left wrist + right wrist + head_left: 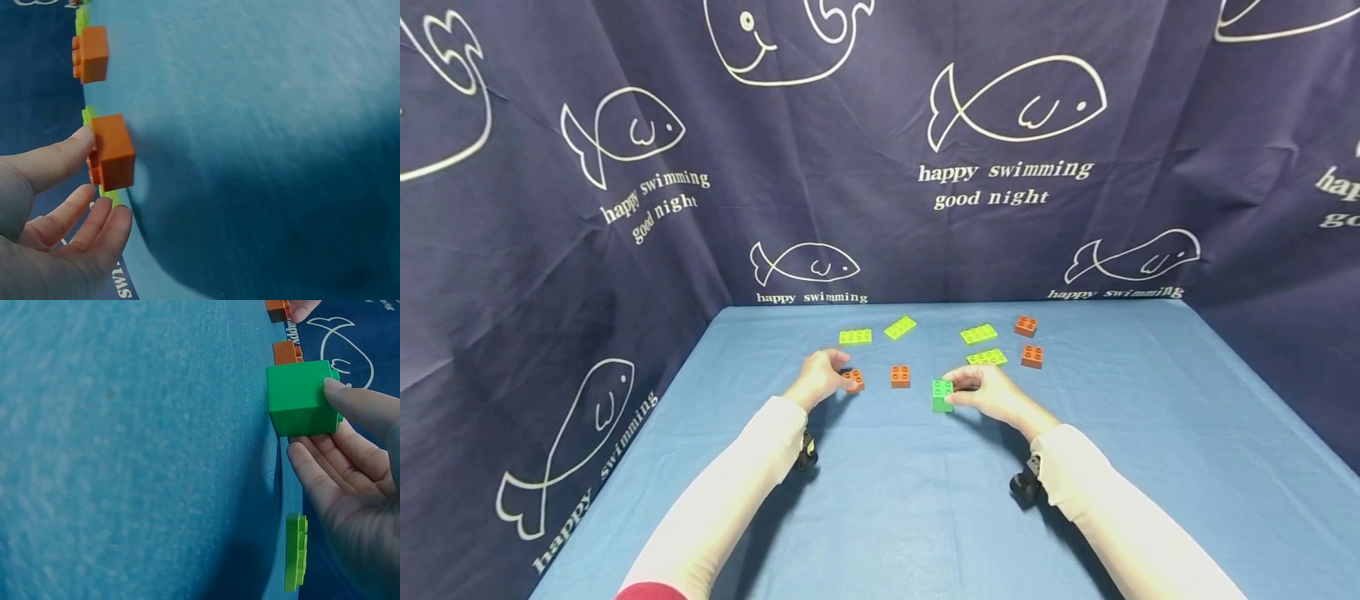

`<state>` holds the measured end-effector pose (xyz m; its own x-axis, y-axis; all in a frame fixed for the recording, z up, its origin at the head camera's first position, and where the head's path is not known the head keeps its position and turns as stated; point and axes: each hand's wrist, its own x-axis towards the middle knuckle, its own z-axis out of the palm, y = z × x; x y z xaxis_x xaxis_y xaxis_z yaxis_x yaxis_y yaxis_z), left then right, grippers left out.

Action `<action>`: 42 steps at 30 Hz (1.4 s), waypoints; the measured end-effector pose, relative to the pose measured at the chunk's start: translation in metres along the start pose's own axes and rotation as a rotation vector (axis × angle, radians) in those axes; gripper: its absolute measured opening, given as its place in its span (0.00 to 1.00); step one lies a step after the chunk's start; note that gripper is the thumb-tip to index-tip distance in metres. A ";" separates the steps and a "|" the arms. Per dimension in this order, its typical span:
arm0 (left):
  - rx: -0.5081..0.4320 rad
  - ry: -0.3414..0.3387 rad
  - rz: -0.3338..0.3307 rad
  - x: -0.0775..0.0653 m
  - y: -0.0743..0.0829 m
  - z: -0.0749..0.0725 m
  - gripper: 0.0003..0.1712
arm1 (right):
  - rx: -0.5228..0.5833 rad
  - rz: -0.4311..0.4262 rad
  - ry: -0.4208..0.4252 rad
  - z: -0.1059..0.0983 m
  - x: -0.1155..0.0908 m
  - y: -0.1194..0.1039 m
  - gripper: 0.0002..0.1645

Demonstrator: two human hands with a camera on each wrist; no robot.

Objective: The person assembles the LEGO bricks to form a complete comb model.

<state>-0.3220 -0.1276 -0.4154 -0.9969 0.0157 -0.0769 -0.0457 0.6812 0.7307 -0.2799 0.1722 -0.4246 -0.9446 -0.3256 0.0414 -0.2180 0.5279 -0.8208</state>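
Observation:
My left hand (820, 377) is at an orange-red toy building brick (854, 381) on the left of the table. In the left wrist view, its thumb overlaps the studded side of this brick (115, 153), and the other fingers spread apart from it. On the right, my right hand (988, 393) pinches a bright green brick (943, 397) by its right end. The right wrist view shows the thumb on the studded edge of this green brick (300, 400), with the fingertips on the opposite side partly hidden behind it. Another orange-red brick (900, 377) stands between the hands.
Behind the hands lie thin lime plates: one at the left (855, 337), a tilted plate (900, 327), and two at the right, a farther plate (978, 334) and a nearer plate (987, 357). Two orange bricks (1032, 357) stand farther right. A dark printed curtain (880, 208) borders the blue-covered table (880, 500).

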 end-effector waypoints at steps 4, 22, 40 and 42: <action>0.029 0.005 0.002 0.000 -0.002 0.002 0.29 | -0.003 -0.002 0.004 -0.001 -0.001 0.003 0.22; 0.058 0.027 0.002 -0.004 -0.008 0.004 0.19 | 0.024 0.001 0.002 0.000 0.000 0.006 0.22; 0.036 0.038 0.050 -0.002 -0.015 -0.001 0.18 | 0.038 -0.003 0.000 0.002 -0.004 0.005 0.23; 0.000 0.036 0.054 -0.001 -0.017 -0.004 0.18 | 0.040 -0.004 0.001 0.003 -0.004 0.005 0.23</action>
<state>-0.3204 -0.1420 -0.4254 -0.9996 0.0267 -0.0129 0.0087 0.6803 0.7329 -0.2762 0.1739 -0.4309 -0.9439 -0.3271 0.0450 -0.2118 0.4953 -0.8425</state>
